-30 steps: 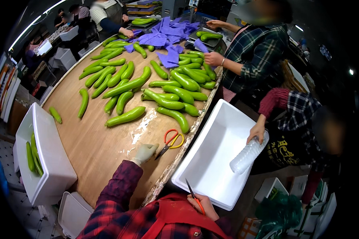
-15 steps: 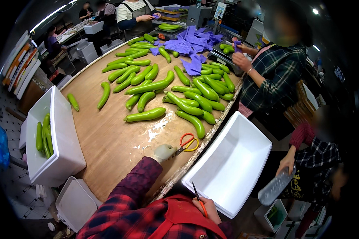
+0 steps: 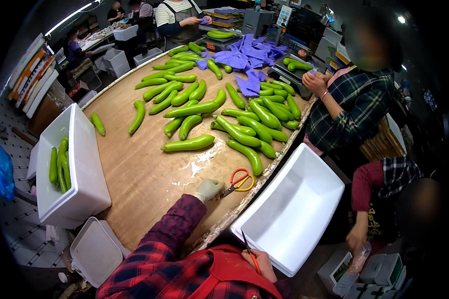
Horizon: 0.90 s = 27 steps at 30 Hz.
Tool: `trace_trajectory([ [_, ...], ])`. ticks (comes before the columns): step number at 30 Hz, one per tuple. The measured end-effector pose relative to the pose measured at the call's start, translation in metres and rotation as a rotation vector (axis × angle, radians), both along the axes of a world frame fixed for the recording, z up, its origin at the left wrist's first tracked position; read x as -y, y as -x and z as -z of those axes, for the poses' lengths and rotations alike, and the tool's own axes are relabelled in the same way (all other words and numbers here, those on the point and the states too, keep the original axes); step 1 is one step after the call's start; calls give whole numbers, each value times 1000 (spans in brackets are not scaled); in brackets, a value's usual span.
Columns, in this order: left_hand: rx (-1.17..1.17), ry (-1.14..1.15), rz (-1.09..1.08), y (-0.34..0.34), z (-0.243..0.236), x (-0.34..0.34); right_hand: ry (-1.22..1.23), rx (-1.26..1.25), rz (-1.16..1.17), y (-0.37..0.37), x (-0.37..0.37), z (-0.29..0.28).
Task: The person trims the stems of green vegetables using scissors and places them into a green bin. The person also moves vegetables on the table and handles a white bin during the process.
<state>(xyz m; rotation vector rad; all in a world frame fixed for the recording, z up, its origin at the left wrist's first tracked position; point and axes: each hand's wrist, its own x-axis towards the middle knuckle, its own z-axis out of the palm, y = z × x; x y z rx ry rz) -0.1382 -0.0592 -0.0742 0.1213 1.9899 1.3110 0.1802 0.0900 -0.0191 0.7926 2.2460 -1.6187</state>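
My left hand [image 3: 209,190], in a pale glove, rests on the wooden table [image 3: 134,184] near its front edge with the fingers curled in. Whether anything is inside them is hidden. Right beside it lie scissors [image 3: 239,182] with one red and one yellow handle loop, blades toward the glove. My bare right hand [image 3: 266,264], low in front of my red apron, is closed around another pair of scissors [image 3: 255,260] with an orange handle and dark blades pointing up. Many long green eggplants [image 3: 188,143] cover the table's middle and right side.
A white foam box [image 3: 289,214] stands against the table's right edge; another foam box [image 3: 77,199] at left holds several eggplants. Purple wrapping sheets [image 3: 247,52] pile at the back beside a scale [image 3: 284,74]. A co-worker [image 3: 354,104] stands at right; another person [image 3: 361,219] bends nearby.
My hands keep their places; the view has shifted slightly. At right, one co-worker's hands have come together, and the other person has lowered a clear plastic thing toward the boxes on the floor.
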Motion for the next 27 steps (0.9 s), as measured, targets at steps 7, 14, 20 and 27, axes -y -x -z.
trace_trajectory([
  [7, -3, 6, 1, -1, -1, 0, -7, 35, -7, 0, 3, -2],
  [14, -369, 270, 44, -9, 28, -4, 31, 24, -3, 2, 0, -6],
  [20, -477, 405, 28, -11, 17, -15, 117, -56, 23, -6, -4, -2],
  [27, -359, 407, -17, -9, 17, -11, 137, -49, 57, -31, -2, 7],
])
